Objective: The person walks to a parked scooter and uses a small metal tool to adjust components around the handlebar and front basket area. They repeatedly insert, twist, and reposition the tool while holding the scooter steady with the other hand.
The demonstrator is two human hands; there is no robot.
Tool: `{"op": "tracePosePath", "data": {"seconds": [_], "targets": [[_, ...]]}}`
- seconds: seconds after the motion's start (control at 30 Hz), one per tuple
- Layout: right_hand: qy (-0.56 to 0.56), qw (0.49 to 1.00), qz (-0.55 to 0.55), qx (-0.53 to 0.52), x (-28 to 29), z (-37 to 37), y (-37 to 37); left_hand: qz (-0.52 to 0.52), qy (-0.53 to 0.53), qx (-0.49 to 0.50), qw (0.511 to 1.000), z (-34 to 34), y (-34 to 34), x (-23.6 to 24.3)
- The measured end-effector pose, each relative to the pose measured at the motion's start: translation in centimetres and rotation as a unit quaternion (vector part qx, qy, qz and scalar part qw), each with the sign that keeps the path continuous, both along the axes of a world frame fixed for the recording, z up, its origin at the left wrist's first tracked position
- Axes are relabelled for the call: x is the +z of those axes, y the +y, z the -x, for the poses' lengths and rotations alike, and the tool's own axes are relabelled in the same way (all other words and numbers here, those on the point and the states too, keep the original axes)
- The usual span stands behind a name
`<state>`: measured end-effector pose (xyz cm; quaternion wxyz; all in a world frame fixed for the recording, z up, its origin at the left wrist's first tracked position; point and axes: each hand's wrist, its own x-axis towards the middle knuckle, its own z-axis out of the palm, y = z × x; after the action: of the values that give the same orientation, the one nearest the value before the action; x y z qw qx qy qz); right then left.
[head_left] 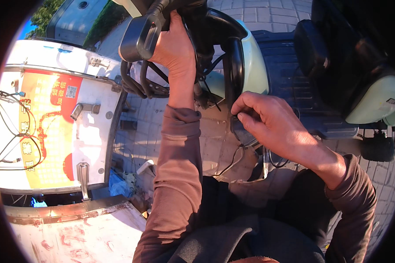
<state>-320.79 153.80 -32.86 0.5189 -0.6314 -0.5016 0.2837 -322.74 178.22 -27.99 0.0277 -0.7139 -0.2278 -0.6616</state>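
Pale-green panel (255,70) far centre, black tube (237,70) along its left. Left hand (177,55) reaches in beside black looped part (137,41), maybe bracing; fingertips hidden, grip unclear. Right hand (272,120) nearer, fingers curled; can't tell if pinching.

Chinese lettering (27,147), square code (71,91), on yellow poster (52,131), fine print seemingly blurred

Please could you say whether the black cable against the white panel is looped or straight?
Looped: the black cable curves round and crosses itself.
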Motion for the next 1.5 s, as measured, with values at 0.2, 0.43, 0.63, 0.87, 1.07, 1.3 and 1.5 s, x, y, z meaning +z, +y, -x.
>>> {"op": "tracePosePath", "data": {"seconds": [0.2, 0.43, 0.63, 0.87, 1.07, 1.3, 1.5], "targets": [[-0.011, 1.000, -0.012, 0.002, 0.0, 0.0, 0.1, -0.069, -0.008, 0.005, 0.998, -0.1, 0.9, -0.2], [-0.018, 1.000, -0.016, 0.005, -0.3, 0.1, 0.4, -0.041, -0.015, 0.031, 0.999, 0.0, 2.1, -1.1], [-0.015, 1.000, -0.011, 0.004, -0.2, 0.0, 0.3, -0.058, -0.027, 0.073, 0.995, -0.4, 2.3, -1.1], [-0.033, 0.999, -0.007, 0.013, -0.5, 0.0, 0.4, -0.036, -0.019, -0.022, 0.999, -0.6, 1.6, -0.2], [-0.024, 1.000, -0.012, 0.008, -0.5, 0.0, 0.5, 0.078, 0.021, 0.094, 0.992, -0.8, 1.3, -0.8], [-0.025, 1.000, 0.001, 0.016, -0.1, -0.1, 0.2, -0.063, -0.014, -0.097, 0.993, -0.5, 1.9, -0.4], [-0.031, 0.999, 0.003, 0.018, -0.2, -0.2, 0.1, -0.096, -0.029, -0.099, 0.990, -0.8, 2.8, -0.5]]}}
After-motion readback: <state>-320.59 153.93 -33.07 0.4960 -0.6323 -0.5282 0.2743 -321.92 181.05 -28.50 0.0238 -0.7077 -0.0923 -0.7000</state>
